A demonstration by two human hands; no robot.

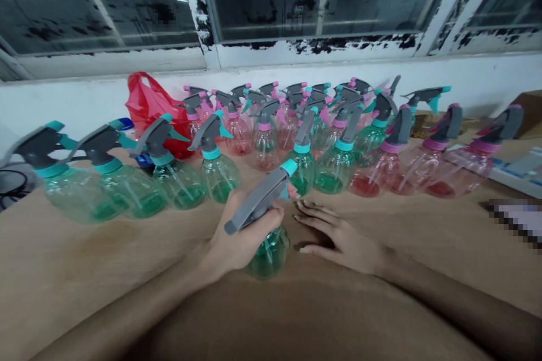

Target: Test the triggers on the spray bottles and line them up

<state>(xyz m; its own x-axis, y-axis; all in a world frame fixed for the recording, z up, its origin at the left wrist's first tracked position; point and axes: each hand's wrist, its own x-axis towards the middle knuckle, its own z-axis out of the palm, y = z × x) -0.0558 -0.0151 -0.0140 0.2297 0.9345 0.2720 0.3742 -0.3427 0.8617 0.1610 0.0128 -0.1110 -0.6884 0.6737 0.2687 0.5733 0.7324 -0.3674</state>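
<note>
A green spray bottle [267,256] with a grey trigger head and teal nozzle stands on the table close to me. My left hand [243,234] is wrapped round its neck and trigger, so the collar is hidden. To the right of it, my right hand [339,231] lies flat on the tabletop, fingers apart and holding nothing. Beyond the hands are two more green spray bottles [332,172], with pink spray bottles [372,172] to their right. A row of green spray bottles [180,183] stands at the left.
The brown table [178,299] runs up to a white wall below windows. Many pink and green bottles crowd the back, beside a red plastic bag [154,98]. Cardboard [529,115] and a white-blue box [516,172] are at the right, near a blurred flat object [519,217].
</note>
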